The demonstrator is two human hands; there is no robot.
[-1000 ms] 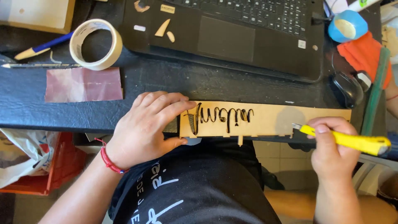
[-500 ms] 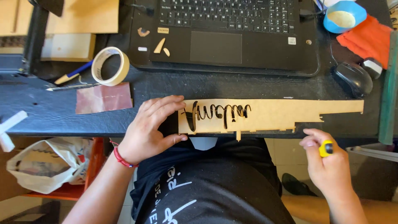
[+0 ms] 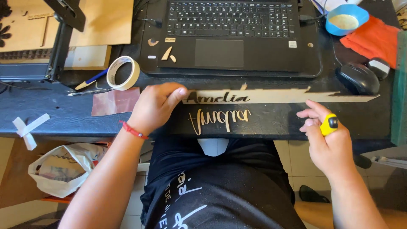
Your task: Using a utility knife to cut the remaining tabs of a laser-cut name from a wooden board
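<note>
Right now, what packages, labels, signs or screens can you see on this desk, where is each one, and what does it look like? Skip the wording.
Wooden strip sign: thin pale board with cut-out script, lifted on edge mid-desk, its end in the left hand.
Cut-out script piece: pale wood, flat on the dark desk just below the strip.
Laptop stickers: small white squares on the black palm rest.
Plastic bag: white, crumpled, below the desk's left edge.
No screen shows.

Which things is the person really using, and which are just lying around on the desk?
In use:
- left hand tilting up the long wooden strip
- cut-out wooden word lying flat on the desk below it
- right hand holding a yellow knife

Lying about:
- tape roll
- laptop
- mouse
- blue bowl
- orange cloth
- sandpaper sheet
- blue pen
</note>
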